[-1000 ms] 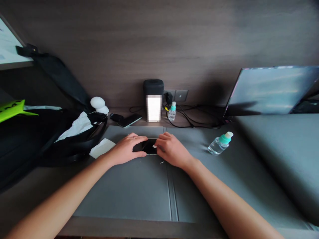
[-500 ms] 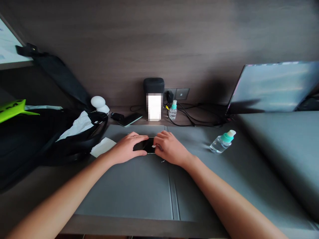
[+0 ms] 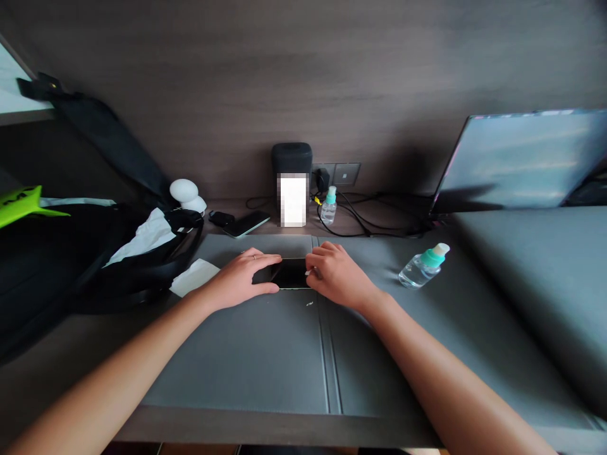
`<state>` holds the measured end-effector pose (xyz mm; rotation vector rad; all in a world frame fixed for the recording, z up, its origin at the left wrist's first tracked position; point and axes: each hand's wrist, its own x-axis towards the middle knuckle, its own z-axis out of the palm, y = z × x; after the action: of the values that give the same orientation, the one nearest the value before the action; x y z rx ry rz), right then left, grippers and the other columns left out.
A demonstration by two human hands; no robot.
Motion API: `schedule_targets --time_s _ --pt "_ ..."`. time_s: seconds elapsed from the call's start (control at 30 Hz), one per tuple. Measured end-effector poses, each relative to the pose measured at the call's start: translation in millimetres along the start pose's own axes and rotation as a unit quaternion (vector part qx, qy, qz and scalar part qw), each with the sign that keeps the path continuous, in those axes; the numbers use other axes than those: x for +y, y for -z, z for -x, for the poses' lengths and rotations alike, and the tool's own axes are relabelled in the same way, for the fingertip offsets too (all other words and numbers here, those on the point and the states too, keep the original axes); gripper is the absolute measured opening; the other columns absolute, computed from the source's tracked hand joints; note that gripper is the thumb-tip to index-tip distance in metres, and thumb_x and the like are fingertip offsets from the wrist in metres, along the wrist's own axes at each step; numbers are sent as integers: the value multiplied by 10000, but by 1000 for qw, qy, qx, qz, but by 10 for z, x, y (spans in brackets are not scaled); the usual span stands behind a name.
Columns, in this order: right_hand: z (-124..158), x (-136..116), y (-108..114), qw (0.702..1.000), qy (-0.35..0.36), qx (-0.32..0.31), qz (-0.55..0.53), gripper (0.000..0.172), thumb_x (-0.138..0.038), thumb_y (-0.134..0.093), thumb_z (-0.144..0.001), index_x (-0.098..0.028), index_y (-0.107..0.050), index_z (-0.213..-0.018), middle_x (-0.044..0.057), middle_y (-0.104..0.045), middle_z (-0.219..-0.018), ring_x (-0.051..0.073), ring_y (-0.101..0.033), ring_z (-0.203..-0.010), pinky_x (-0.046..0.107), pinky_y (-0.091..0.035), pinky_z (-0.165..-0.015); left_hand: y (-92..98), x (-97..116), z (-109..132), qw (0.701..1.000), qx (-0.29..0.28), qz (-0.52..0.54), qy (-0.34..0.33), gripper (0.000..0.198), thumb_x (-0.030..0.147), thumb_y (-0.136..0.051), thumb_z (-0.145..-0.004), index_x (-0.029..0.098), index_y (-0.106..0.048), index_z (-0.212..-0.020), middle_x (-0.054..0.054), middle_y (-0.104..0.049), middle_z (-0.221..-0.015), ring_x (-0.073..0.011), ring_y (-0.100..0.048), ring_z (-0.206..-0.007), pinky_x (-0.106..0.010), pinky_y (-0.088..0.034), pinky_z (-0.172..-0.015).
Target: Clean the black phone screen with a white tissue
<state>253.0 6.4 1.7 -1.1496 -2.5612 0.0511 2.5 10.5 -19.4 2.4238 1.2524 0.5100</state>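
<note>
A dark-screened smartphone point(image 3: 291, 273) lies sideways on the grey desk mat point(image 3: 246, 366). My left hand point(image 3: 239, 278) grips its left end, thumb on the near edge and fingers along the far edge. At the right end, my right hand point(image 3: 336, 275) is closed and pressed against the screen. A small white scrap, apparently tissue point(image 3: 310, 272), pokes out between its fingers; most of it is hidden. White crumbs point(image 3: 310, 303) lie on the mat just below the phone. Beside my left wrist is a folded white tissue point(image 3: 194, 278).
A clear pump bottle point(image 3: 422, 266) leans to the right on the mat, and a smaller bottle point(image 3: 329, 206) stands behind. Another phone point(image 3: 246, 224), a white round device point(image 3: 187, 194), a black speaker-like box point(image 3: 291, 155) and cables line the back. A black bag point(image 3: 57, 265) sits left, a monitor point(image 3: 516, 164) right.
My right hand has slid to the right along the phone, baring more of the screen. My left hand keeps its hold. The view has shifted slightly.
</note>
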Motion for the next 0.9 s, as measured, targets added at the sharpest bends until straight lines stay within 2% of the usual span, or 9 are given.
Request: schedule_targets --time_s 0.07,0.2,0.43,0.63,0.77,0.9 --pt "1 -4 10 1000 0 -1 -3 70 -127 -592 -832 -179 -635 -811 38 -600 -821 197 -487 -838 320 -340 -788 1 3 -1 1000 -3 2 1 545 416 -695 -844 287 -543 -1352 -55 -604 -1258 -245 -558 -1186 -416 -432 -1066" --pt "-14 -20 -8 998 46 1 -32 185 -164 -521 -950 -214 -698 -970 48 -607 -901 191 -501 -887 334 -345 -860 -5 -6 2 1000 -2 0 3 543 428 -687 -850 298 -537 -1356 -54 -598 -1260 -248 -555 -1188 -423 -431 -1066" --pt "74 136 48 1000 -27 13 2 144 -151 -590 -915 -212 -720 -918 44 -615 -863 202 -498 -863 340 -349 -822 8 11 12 1000 -7 -5 3 529 433 -665 -866 301 -530 -1361 -50 -593 -1276 -246 -554 -1187 -425 -437 -1059" --pt "-7 -49 -40 999 41 10 -33 208 -167 -524 -963 -238 -719 -984 41 -618 -916 186 -511 -911 327 -351 -874 0 4 1 1000 0 2 -7 538 421 -683 -855 300 -534 -1356 -54 -607 -1273 -257 -551 -1194 -444 -428 -1065" --pt "-24 9 -6 999 -35 10 15 134 -175 -579 -896 -204 -708 -874 48 -623 -868 206 -516 -883 334 -348 -837 7 1 4 1000 -2 1 -6 530 438 -669 -865 304 -531 -1359 -57 -596 -1287 -256 -552 -1194 -443 -432 -1061" --pt "48 140 125 991 -119 -21 55 114 -160 -601 -834 -187 -637 -730 37 -618 -779 203 -528 -814 323 -331 -757 19 12 8 1000 -7 2 -10 514 445 -653 -879 300 -530 -1357 -54 -590 -1307 -247 -545 -1201 -433 -428 -1068"
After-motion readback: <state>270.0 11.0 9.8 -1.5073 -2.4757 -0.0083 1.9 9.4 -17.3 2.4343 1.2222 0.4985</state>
